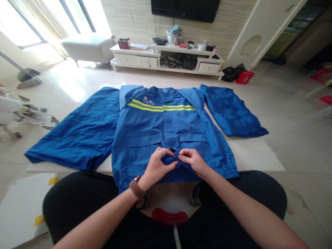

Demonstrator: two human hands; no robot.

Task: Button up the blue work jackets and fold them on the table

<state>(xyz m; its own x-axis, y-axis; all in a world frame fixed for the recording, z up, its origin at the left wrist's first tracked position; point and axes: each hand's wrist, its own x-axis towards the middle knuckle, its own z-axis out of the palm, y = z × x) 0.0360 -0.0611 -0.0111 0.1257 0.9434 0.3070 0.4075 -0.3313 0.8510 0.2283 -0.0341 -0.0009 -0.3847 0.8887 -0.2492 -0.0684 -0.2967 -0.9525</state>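
Note:
A blue work jacket point(145, 121) with a yellow-and-grey reflective stripe across the chest lies front up before me, its collar at the far end. My left hand point(160, 164), with a brown-strapped watch at the wrist, pinches the front placket near the bottom hem. Close beside it, my right hand point(193, 160) grips the other side of the same front edge between thumb and fingers. The cloth is bunched and lifted between both hands. Any fastener there is hidden by my fingers.
Folded blue garments lie left point(83, 124) and right point(230, 110) of the jacket on a low white table point(259, 155). Beyond stand a white TV cabinet point(135, 60) and a grey bench point(88, 46). A red bag point(245, 76) sits on the floor.

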